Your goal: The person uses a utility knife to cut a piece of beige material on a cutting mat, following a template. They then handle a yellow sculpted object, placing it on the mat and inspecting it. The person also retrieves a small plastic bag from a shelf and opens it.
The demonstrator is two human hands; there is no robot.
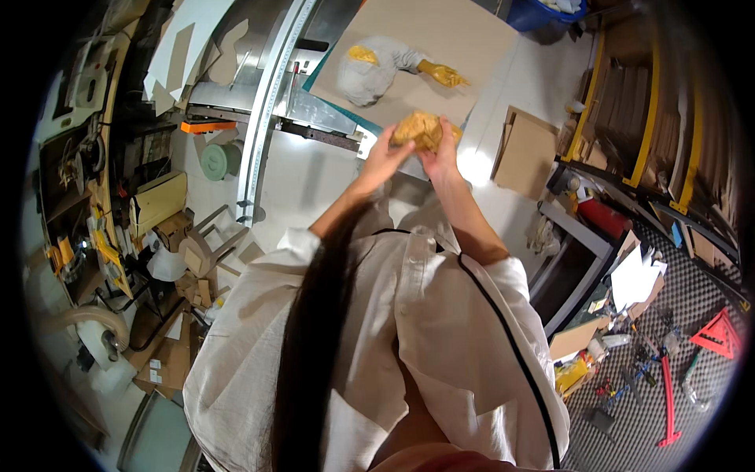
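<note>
A golden-yellow, lumpy piece (421, 129) with a faceted, crumpled-looking surface is held up in front of me; I cannot tell its exact kind. On its left side, my left hand (381, 160) curls its fingers and thumb around it. My right hand (440, 158) grips the opposite side, fingers up along its edge. Just beyond lies a grey-white sculpted figure part (370, 79) with a bent arm, topped by a golden patch. From that arm extends a golden hand (444, 74) with its fingers spread. All of this rests on a brown board (472, 39).
A long metal rail (263, 110) runs along the left of the board, beside a metal machine table. A green round-lidded container (221, 160) stands on the floor. To the right are brown sheets (525, 153), a yellow-framed rack (654, 102), and a mat with scattered tools (668, 393).
</note>
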